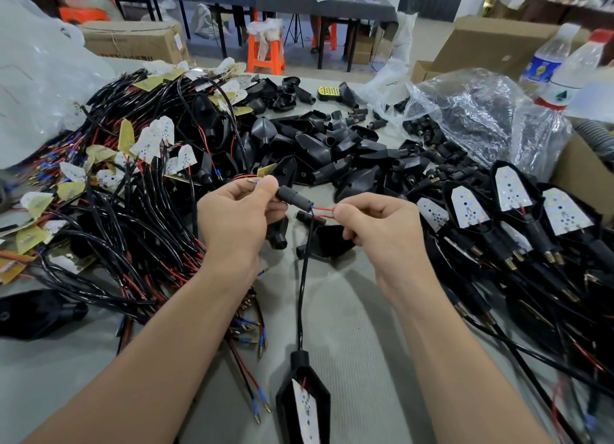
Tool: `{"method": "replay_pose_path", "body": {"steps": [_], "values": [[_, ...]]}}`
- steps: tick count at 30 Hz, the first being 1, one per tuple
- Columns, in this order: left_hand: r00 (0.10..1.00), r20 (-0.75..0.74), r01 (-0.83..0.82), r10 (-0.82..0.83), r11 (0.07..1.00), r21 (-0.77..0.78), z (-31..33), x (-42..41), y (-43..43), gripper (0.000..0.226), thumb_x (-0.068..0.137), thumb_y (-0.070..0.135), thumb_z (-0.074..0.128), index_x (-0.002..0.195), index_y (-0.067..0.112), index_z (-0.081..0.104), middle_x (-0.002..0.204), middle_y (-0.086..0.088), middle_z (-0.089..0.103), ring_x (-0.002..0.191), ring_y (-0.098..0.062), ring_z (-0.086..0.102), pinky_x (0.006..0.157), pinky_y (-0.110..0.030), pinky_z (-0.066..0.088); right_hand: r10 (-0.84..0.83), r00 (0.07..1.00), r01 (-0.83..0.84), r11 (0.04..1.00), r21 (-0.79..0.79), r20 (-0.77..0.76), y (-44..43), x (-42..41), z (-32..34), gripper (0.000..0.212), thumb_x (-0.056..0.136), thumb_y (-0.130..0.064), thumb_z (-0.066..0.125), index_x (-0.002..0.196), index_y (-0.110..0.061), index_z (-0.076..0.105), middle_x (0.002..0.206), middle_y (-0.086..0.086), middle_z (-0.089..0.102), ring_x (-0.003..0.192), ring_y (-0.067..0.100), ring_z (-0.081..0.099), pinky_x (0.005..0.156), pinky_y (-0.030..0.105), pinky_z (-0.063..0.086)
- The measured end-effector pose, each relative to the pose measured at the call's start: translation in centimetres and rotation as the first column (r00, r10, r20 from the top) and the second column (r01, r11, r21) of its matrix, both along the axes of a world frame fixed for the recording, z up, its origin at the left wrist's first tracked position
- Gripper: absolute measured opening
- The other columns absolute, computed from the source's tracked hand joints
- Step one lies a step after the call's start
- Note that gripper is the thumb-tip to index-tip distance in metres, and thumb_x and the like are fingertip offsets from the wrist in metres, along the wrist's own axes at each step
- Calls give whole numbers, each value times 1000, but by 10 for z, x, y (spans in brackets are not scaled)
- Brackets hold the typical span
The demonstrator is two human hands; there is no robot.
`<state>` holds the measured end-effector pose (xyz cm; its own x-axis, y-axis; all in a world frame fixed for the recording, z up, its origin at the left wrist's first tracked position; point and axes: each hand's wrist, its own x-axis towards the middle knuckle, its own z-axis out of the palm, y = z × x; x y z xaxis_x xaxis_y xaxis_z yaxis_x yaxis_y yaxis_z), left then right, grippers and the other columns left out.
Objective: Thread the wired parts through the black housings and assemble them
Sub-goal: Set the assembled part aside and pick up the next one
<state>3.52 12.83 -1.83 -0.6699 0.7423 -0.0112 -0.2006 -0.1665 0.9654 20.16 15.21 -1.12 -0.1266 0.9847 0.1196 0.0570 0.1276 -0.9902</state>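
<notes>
My left hand [241,216] pinches a small black tube housing [294,197] between thumb and fingers, with a blue-tipped wire end poking out at its far side. My right hand [375,224] pinches the thin red wires [324,212] that enter the tube's right end. A black cable [303,284] runs down from there to a black pointed housing [303,400] with a white LED board in it, lying at the table's near edge between my forearms.
A tangle of wired LED boards [126,191] fills the left. Loose black housings [325,151] are piled in the middle back. Assembled units [518,217] lie in a row at right. A plastic bag [471,114] and two bottles [564,64] stand at the back right.
</notes>
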Motion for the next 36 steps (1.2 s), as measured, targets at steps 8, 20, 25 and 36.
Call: {"method": "replay_pose_path", "body": {"steps": [8, 20, 25, 36], "values": [[998, -47, 44, -45, 999, -23, -5, 5, -1, 14, 91, 12, 77, 81, 4, 73, 70, -11, 76, 61, -21, 75, 55, -22, 57, -86, 977, 69, 993, 92, 196, -8, -7, -5, 9, 72, -29, 76, 76, -37, 79, 59, -7, 70, 52, 6, 62, 53, 21, 47], [985, 151, 87, -84, 996, -11, 0, 4, -2, 16, 92, 9, 75, 78, 4, 70, 70, -9, 76, 57, -14, 71, 55, -19, 56, 65, 998, -66, 997, -42, -28, -2, -7, -7, 13, 74, -31, 75, 76, -20, 81, 60, 7, 69, 55, 17, 57, 57, 28, 46], [995, 62, 73, -72, 997, -11, -1, 8, -4, 23, 92, 11, 76, 69, 11, 72, 69, -8, 75, 59, -16, 71, 56, -20, 57, -27, 999, 27, 1000, 6, 34, -4, -7, -5, 14, 66, -38, 79, 72, -26, 81, 57, 4, 68, 53, 14, 56, 56, 33, 45], [979, 195, 65, -58, 997, -34, -2, 12, -4, 14, 92, 7, 75, 82, 3, 66, 68, -8, 75, 58, -15, 73, 54, -19, 56, -205, 951, 168, 971, 168, 232, -17, -14, -2, 9, 73, -27, 84, 67, -29, 78, 56, -12, 68, 50, 1, 58, 50, 13, 43]]}}
